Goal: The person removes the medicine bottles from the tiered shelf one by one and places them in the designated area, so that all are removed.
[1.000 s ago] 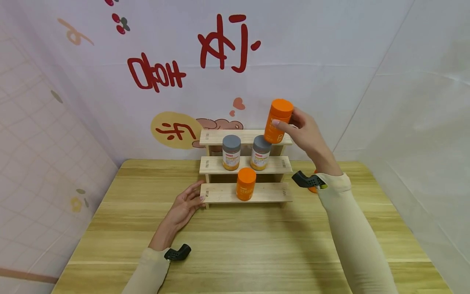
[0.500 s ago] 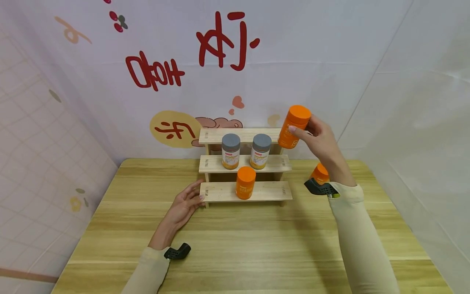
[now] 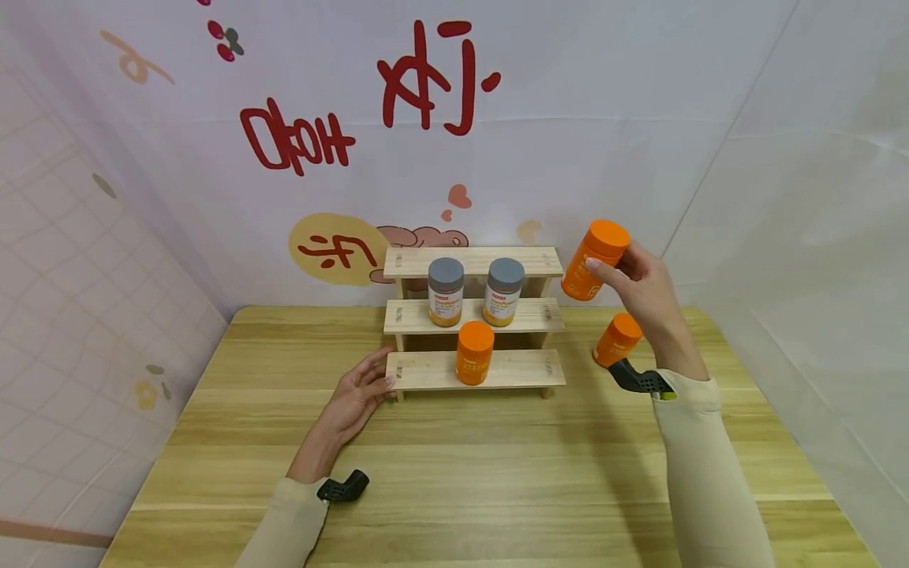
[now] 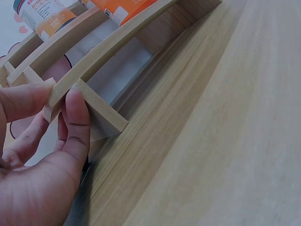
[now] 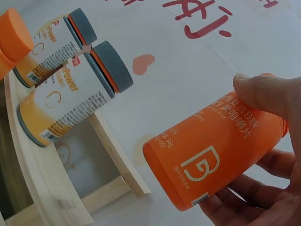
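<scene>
We note the right hand (image 3: 642, 284) grasping an orange bottle (image 3: 595, 260) tilted in the air, just right of the wooden rack (image 3: 474, 317) and level with its top step; the left hand (image 3: 360, 392) rests with relaxed fingers touching the rack's lower left end; a second orange bottle (image 3: 616, 339) stands on the table (image 3: 454, 473) right of the rack.

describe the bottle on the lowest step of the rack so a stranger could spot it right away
On the wooden table a three-step wooden rack stands by the back wall. On its lowest step stands one all-orange bottle, alone; the two bottles above it have grey caps.
</scene>
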A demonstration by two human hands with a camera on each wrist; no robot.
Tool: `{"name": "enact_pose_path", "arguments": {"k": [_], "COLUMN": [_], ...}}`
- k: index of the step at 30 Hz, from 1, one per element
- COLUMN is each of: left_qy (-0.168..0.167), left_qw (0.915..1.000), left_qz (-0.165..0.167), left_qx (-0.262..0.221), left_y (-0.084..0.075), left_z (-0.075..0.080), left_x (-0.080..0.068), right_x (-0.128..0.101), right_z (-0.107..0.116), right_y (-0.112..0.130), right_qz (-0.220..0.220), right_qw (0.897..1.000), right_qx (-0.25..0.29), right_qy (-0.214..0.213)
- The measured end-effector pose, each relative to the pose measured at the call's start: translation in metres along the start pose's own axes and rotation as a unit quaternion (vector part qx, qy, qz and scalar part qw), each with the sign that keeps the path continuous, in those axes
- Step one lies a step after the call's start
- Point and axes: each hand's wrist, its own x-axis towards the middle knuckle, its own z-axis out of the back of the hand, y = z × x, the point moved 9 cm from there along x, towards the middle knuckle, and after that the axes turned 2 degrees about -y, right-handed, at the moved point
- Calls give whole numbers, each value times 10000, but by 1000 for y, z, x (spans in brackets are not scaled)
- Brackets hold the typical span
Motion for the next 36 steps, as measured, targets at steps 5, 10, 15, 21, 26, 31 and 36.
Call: {"name": "enact_pose_path", "arguments": {"k": [5,10,15,21,26,31,36], "left_qy": [45,96,112,130,132,26,145], "left_qw": [10000,9999,9999,9999,9999,9999,9997], "left_qz": [-14,-29,-41,-71,-63,-40,-110], "left_qx": [35,29,14,-10,31,133,130], "left_y": [0,-1,-1,1,1,1,1], "left_z": [-2,-6,-7,-6,-4,3,-1], "left_x": [1,2,3,4,2,-2,0], "right_x": [-5,-10,-14,-17,-21,-26,-32], "right_z": [13,28,42,57,67,74,90], "right_y": [-9,-20,-30,-39,-48,-61,-73], "right_qz": [-35,-193,-286,-194,-162,-164,-111], "right_qw": [9999,9995,9985,9957,9930,9927,9916], "right_qx": [31,67,207,683,959,980,1085], "right_qy": [-97,-254,-407,-601,-675,-681,-690]}}
